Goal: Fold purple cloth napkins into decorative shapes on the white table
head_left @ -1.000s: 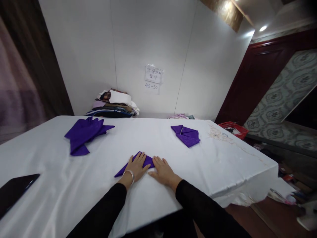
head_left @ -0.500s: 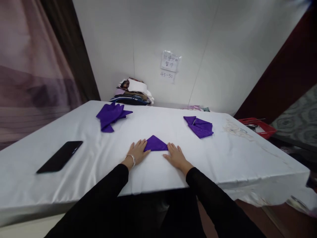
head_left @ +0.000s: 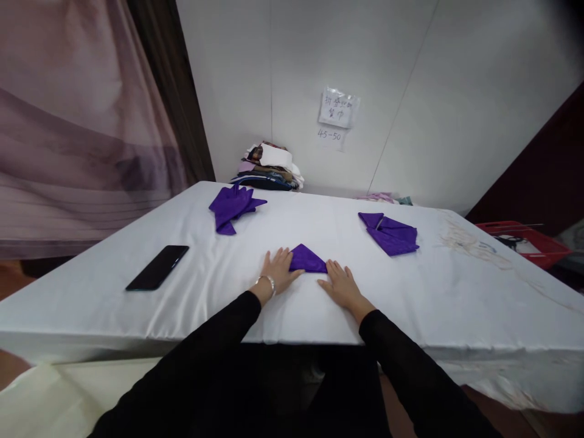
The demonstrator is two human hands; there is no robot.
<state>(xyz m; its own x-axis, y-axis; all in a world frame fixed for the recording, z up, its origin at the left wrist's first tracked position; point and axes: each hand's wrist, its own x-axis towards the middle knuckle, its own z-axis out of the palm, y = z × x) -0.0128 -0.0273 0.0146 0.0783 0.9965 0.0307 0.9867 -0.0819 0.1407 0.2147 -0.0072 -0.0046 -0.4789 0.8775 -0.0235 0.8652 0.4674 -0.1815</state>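
Observation:
A purple cloth napkin (head_left: 307, 260), folded into a low triangle, lies flat on the white tablecloth (head_left: 301, 310) in front of me. My left hand (head_left: 278, 271) rests on its left corner, fingers stretched out and palm down; a silver bracelet is on that wrist. On the right corner lie the fingertips of my right hand (head_left: 342, 284), also flat with the fingers extended. The napkin's top point faces away from me. Farther back are two more purple napkins: a fanned, bird-like one (head_left: 232, 207) at left and a folded one (head_left: 392, 234) at right.
A black tablet (head_left: 157, 267) lies on the left of the table. Stacked fabrics (head_left: 269, 167) stand at the back by the wall, under a handwritten paper sign (head_left: 337, 109). Pale strings (head_left: 469, 243) spread at right, near a red basket (head_left: 529, 240).
The camera view has turned left, so everything sits farther right in the picture. Both hands stay on the corners of the triangular napkin, which looks unchanged.

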